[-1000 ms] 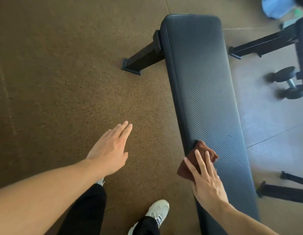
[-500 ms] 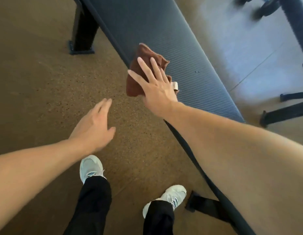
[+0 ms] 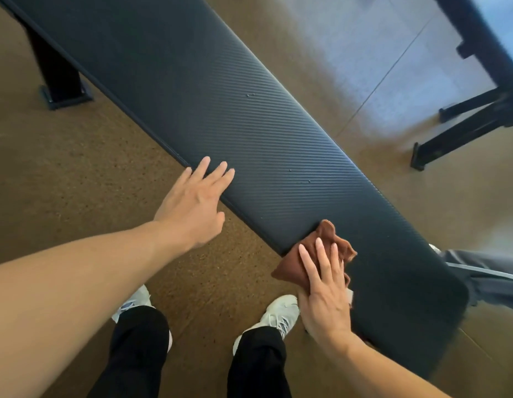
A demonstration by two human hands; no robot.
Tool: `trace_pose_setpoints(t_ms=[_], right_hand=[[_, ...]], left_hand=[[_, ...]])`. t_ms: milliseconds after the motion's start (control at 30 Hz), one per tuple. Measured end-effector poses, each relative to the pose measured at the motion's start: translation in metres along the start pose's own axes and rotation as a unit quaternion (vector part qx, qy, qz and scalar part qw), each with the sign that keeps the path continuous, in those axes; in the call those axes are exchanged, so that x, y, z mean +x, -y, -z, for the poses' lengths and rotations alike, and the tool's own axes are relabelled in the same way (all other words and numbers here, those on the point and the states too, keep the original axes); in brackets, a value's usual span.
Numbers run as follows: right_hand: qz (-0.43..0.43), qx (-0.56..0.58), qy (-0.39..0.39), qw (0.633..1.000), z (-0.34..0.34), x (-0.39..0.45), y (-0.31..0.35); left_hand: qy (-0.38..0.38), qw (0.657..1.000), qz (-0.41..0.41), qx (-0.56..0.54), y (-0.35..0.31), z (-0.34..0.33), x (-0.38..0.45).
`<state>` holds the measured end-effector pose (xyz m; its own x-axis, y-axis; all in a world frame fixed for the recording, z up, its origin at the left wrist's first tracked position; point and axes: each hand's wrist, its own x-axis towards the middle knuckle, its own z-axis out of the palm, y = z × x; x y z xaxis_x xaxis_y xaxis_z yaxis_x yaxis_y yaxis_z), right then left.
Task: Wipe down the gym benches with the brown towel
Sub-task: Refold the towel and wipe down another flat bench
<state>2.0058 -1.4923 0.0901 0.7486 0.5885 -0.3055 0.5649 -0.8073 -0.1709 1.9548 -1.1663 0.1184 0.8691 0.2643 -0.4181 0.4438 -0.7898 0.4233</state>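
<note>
Head view: brown towel under right hand.

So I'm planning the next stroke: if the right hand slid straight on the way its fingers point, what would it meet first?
Probably only bare bench pad: right hand presses the towel there, way looks free.
</note>
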Motion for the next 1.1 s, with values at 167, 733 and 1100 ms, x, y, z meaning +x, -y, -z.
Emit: trace_pose_setpoints(t_ms=[167,733,1100], right_hand=[[0.069,0.036,-0.022,0.997,0.011,0.102,0.073],[-0.064,0.112,-0.052,0.99,0.042,0.133,-0.047],[0.079,0.042,0.011,0.996,0.026,0.104,-0.032]], left_hand=[[-0.001,0.995,0.049,0.081,-0.025,0.0,0.003],[-0.034,0.979,0.199,0.005,-0.08,-0.037,0.052],[-0.001,0.975,0.179,0.133,-0.079,-0.028,0.053]])
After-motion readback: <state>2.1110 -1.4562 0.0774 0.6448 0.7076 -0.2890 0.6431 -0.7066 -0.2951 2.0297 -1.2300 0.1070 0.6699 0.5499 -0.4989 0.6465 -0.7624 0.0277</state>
